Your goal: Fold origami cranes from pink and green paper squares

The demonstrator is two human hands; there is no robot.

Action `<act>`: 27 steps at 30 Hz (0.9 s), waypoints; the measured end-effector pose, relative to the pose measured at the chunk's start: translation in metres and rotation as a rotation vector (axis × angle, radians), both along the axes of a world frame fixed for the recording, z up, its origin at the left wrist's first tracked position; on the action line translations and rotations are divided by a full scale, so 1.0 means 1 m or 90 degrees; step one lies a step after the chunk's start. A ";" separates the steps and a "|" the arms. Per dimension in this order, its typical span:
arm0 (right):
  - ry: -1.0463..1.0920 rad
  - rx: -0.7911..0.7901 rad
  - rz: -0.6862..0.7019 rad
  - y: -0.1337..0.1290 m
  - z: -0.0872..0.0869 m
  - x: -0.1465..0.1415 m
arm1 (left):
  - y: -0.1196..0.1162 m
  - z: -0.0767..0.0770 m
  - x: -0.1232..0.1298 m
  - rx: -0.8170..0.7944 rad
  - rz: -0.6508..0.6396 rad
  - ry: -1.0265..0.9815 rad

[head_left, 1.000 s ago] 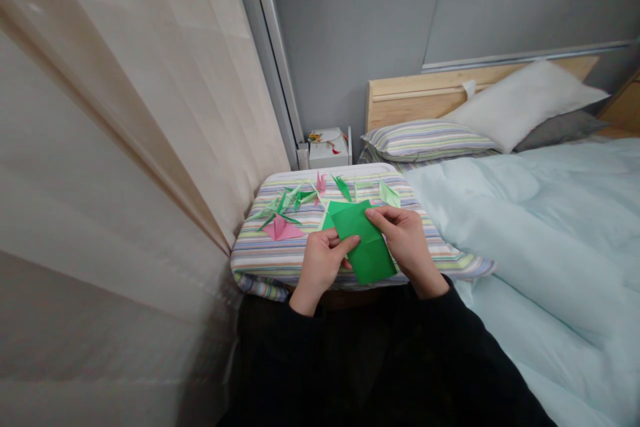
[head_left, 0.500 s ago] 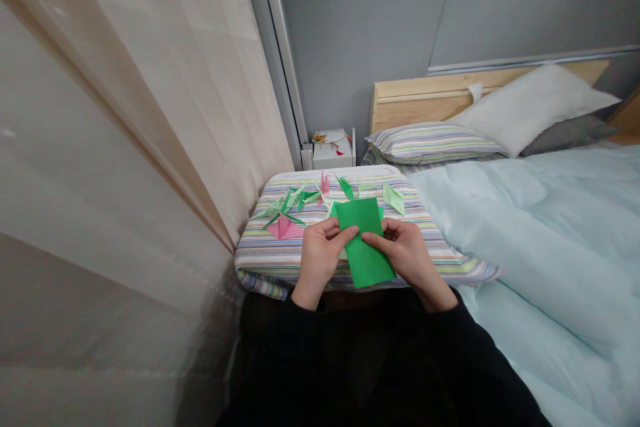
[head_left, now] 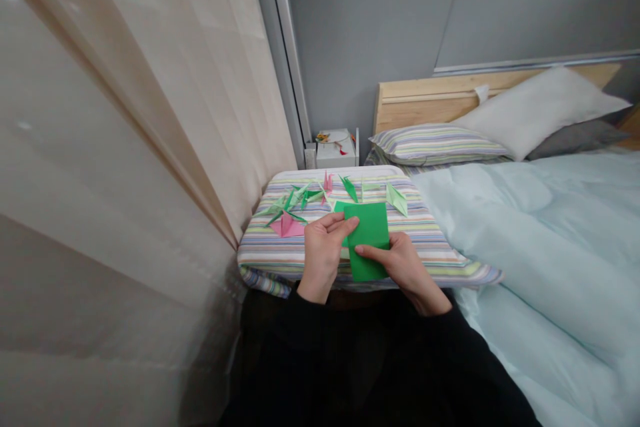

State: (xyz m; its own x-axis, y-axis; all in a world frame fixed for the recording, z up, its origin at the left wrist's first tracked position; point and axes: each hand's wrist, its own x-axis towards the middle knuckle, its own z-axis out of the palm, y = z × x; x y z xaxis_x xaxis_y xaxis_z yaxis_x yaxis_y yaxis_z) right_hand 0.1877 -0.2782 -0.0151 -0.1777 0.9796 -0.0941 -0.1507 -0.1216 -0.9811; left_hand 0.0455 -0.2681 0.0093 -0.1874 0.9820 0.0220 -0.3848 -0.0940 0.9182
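One sheet of green paper (head_left: 371, 230) hangs above the near edge of a cloth-covered table (head_left: 273, 250), gripped by both hands. The left hand (head_left: 321, 255) pinches it near its upper left corner; the right hand (head_left: 406, 265) clasps its lower part, thumb across the face. A pink folded paper (head_left: 287, 226) lies toward the table's left edge, a pale green folded piece (head_left: 397, 200) near the far right corner.

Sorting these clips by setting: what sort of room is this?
Most likely a bedroom: there is a wooden headboard, a striped pillow and a pale blue quilt beside the cloth-covered table.
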 end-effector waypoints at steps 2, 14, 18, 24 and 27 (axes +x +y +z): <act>0.004 -0.007 0.016 -0.001 0.000 0.000 | 0.005 0.001 -0.001 -0.002 0.040 -0.033; -0.012 -0.030 0.002 -0.003 0.002 0.001 | 0.012 0.022 -0.022 0.097 -0.024 0.014; -0.059 0.009 0.026 0.005 0.017 0.006 | 0.004 0.006 -0.018 0.051 -0.168 0.096; -0.053 0.113 -0.106 0.015 0.030 0.026 | 0.007 -0.005 -0.026 0.044 -0.057 0.042; 0.063 0.112 -0.183 0.018 0.029 0.027 | 0.005 -0.005 -0.028 0.036 -0.089 0.082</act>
